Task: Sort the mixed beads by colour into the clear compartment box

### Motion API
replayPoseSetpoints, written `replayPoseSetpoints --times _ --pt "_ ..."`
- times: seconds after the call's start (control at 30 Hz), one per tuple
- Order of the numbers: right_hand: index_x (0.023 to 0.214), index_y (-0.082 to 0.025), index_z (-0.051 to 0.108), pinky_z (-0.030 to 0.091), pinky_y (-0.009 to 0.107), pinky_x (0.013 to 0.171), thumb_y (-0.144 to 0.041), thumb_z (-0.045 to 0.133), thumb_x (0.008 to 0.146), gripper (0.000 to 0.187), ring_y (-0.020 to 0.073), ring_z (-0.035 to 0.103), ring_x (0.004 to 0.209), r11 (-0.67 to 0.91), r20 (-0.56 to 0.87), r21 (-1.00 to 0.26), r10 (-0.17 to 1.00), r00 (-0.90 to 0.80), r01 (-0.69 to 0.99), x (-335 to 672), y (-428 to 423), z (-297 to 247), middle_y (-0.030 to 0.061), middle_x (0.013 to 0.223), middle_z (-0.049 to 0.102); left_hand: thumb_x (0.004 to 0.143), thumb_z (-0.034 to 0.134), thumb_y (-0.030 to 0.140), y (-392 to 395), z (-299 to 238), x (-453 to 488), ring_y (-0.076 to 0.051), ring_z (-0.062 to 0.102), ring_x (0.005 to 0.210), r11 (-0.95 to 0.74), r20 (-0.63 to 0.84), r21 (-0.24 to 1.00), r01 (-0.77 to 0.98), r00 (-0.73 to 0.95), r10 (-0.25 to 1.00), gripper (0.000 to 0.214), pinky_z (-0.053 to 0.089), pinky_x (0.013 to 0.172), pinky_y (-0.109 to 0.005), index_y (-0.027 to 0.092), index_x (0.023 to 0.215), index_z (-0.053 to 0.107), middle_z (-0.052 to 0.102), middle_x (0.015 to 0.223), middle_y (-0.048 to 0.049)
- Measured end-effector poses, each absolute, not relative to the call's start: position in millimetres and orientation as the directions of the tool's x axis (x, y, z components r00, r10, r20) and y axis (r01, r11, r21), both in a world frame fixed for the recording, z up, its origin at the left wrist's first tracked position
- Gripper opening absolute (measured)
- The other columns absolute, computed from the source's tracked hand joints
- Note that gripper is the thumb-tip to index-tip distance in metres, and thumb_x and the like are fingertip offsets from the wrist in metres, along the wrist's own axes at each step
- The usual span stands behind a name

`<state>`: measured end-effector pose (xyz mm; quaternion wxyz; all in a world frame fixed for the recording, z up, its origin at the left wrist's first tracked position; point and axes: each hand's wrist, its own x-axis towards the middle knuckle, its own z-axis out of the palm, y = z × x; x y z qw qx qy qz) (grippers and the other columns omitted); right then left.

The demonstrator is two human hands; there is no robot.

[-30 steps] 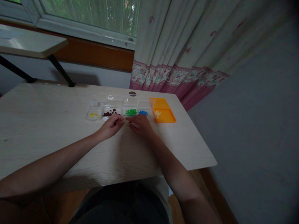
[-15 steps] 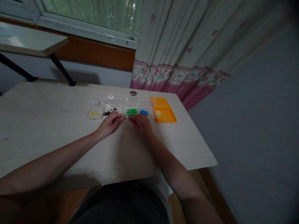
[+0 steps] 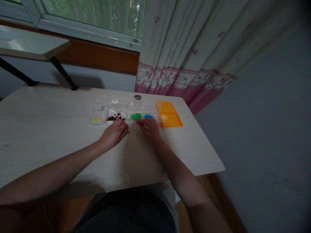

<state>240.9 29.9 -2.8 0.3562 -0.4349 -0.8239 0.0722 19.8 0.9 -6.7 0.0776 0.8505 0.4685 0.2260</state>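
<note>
My left hand [image 3: 116, 133] is closed, thumb against curled fingers, just in front of the box of dark brown pieces [image 3: 114, 118]. What its fingertips hold, if anything, is too small to make out. My right hand [image 3: 150, 128] pinches with thumb and forefinger in front of the green pieces [image 3: 136, 116] and blue pieces [image 3: 148, 116]; whatever sits in the pinch is too tiny to name. A gap separates the two hands. Between them, a faint pale bit [image 3: 134, 128] lies on the table. The small pieces sit in clear lidded boxes standing open in a row.
Yellow pieces [image 3: 97, 119] fill part of the leftmost clear box. An orange box [image 3: 174, 120], lid open, holds small white pieces [image 3: 164, 118] at the right end. Behind are a raised shelf [image 3: 36, 45] on black legs and a curtain [image 3: 175, 77]. The table's right edge is close to a wall.
The hands, fingertips nearly touching before, have moved apart. My left hand has dropped slightly toward me with fingers more curled; my right hand has shifted a little to the right.
</note>
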Motion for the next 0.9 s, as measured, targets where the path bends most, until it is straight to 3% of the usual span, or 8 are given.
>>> replayPoseSetpoints --times 0.23,0.37,0.47,0.53,0.7,0.9 --pt "0.097 -0.023 0.075 0.047 0.030 0.085 -0.022 0.062 0.090 0.015 0.0162 0.066 0.087 0.633 0.536 -0.419 0.751 -0.385 0.651 240 30 -6 0.0040 0.092 0.076 0.096 0.046 0.032 8 -9 17 -0.020 0.055 0.083 -0.550 0.329 0.403 0.731 0.446 0.833 0.022 0.045 0.076 -0.033 0.016 0.086 0.058 0.055 0.088 -0.0068" --pt "0.102 -0.025 0.074 0.046 0.031 0.087 -0.027 0.059 0.092 0.018 0.0160 0.066 0.088 0.673 0.570 -0.399 0.714 -0.406 0.623 236 26 -6 0.0035 0.092 0.075 0.094 0.048 0.039 11 -10 21 -0.015 0.050 0.069 -0.453 0.318 0.670 0.587 0.324 0.891 0.028 0.040 0.063 -0.027 0.017 0.077 0.056 0.052 0.073 -0.0015" --pt "0.109 -0.027 0.071 0.044 0.032 0.089 -0.031 0.059 0.092 0.021 0.0159 0.065 0.091 0.748 0.611 -0.356 0.640 -0.466 0.560 231 21 -4 0.0026 0.091 0.074 0.091 0.048 0.049 11 -14 27 -0.012 0.044 0.059 -0.289 0.222 0.893 0.345 0.220 0.950 0.036 0.033 0.053 -0.024 0.018 0.074 0.053 0.048 0.065 0.0014" --pt "0.109 -0.027 0.071 0.044 0.033 0.089 -0.033 0.060 0.092 0.021 0.0162 0.065 0.092 0.772 0.629 -0.321 0.607 -0.486 0.549 226 18 -4 0.0027 0.090 0.074 0.089 0.050 0.054 11 -16 30 -0.011 0.042 0.056 -0.202 0.155 0.957 0.207 0.224 0.962 0.039 0.031 0.051 -0.023 0.018 0.075 0.052 0.048 0.064 0.0021" --pt "0.101 -0.026 0.073 0.043 0.034 0.086 -0.035 0.058 0.094 0.019 0.0169 0.064 0.090 0.756 0.608 -0.249 0.608 -0.510 0.606 218 15 -3 0.0041 0.088 0.072 0.084 0.055 0.059 10 -19 30 -0.011 0.040 0.054 -0.108 0.083 0.988 0.109 0.212 0.974 0.042 0.029 0.050 -0.022 0.018 0.076 0.054 0.047 0.062 0.0028" --pt "0.097 -0.027 0.073 0.042 0.035 0.086 -0.034 0.053 0.096 0.021 0.0164 0.062 0.084 0.748 0.609 -0.153 0.585 -0.535 0.645 216 10 2 0.0019 0.083 0.073 0.083 0.057 0.057 10 -18 31 -0.011 0.040 0.057 -0.165 0.142 0.978 0.127 0.172 0.975 0.042 0.032 0.052 -0.023 0.018 0.069 0.052 0.048 0.064 0.0021"
